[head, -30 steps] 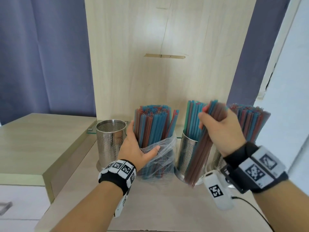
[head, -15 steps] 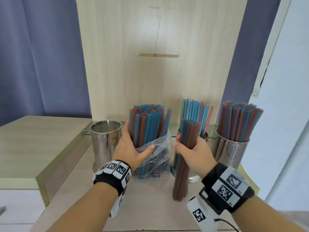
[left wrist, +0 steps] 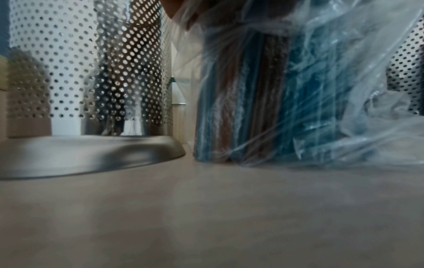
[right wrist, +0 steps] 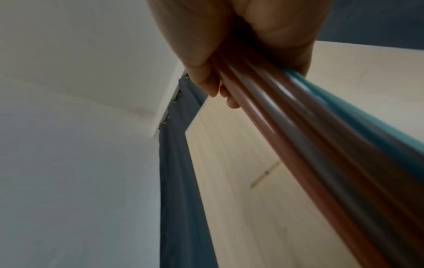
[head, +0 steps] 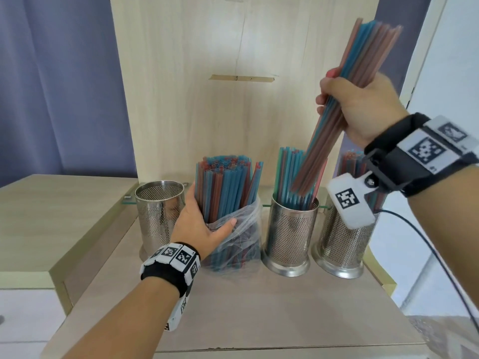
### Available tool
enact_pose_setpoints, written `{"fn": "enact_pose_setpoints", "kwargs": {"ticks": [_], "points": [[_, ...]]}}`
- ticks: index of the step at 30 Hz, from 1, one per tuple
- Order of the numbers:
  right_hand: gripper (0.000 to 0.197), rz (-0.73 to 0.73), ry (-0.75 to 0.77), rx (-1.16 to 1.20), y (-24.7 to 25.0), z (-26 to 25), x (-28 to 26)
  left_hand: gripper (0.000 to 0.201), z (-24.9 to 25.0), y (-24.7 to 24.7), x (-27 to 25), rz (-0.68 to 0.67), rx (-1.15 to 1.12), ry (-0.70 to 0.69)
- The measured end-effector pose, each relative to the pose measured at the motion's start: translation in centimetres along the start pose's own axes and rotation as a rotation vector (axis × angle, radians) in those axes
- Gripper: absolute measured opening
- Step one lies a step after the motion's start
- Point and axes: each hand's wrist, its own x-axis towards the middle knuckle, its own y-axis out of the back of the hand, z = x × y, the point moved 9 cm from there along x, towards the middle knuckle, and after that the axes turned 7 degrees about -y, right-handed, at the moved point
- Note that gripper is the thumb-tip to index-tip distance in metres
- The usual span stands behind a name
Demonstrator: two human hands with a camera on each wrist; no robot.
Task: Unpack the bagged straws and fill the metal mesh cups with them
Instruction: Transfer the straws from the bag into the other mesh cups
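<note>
A clear plastic bag (head: 243,234) (left wrist: 344,101) of red and blue straws (head: 225,185) stands upright on the counter. My left hand (head: 199,224) grips it from the left side. My right hand (head: 360,104) (right wrist: 229,45) holds a bundle of straws (head: 344,99) (right wrist: 321,145) raised and tilted, its lower end just above the middle mesh cup (head: 291,234), which is partly filled. The right mesh cup (head: 344,244) is full of straws. The left mesh cup (head: 158,216) (left wrist: 91,72) is empty.
The counter (head: 259,307) ends at a front edge near me. A tall wooden panel (head: 233,86) rises behind the cups. A lower wooden surface (head: 51,208) lies to the left. A black cable (head: 435,255) hangs from my right wrist.
My right hand has lifted the straw bundle from the counter in front of the middle cup up over that cup, tilting it. My left hand has stayed on the bag.
</note>
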Motion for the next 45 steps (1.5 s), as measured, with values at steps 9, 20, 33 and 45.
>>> {"fn": "enact_pose_setpoints", "kwargs": {"ticks": [9,20,33,45], "points": [[0.013,-0.022,-0.162,-0.178,-0.7,9.6,0.0,0.106,0.2,0.1,-0.1,-0.001,0.014,0.001],[0.015,0.063,-0.209,-0.333,-1.0,14.5,-0.3,0.107,-0.2,0.0,0.0,0.003,0.033,-0.008],[0.065,0.099,-0.103,-0.596,-0.8,12.4,-1.4,0.104,0.3,0.1,-0.1,0.016,0.046,-0.044],[0.102,0.226,0.1,-0.598,0.4,13.8,-4.2,0.102,0.3,0.1,-0.1,0.019,0.038,-0.042]]}}
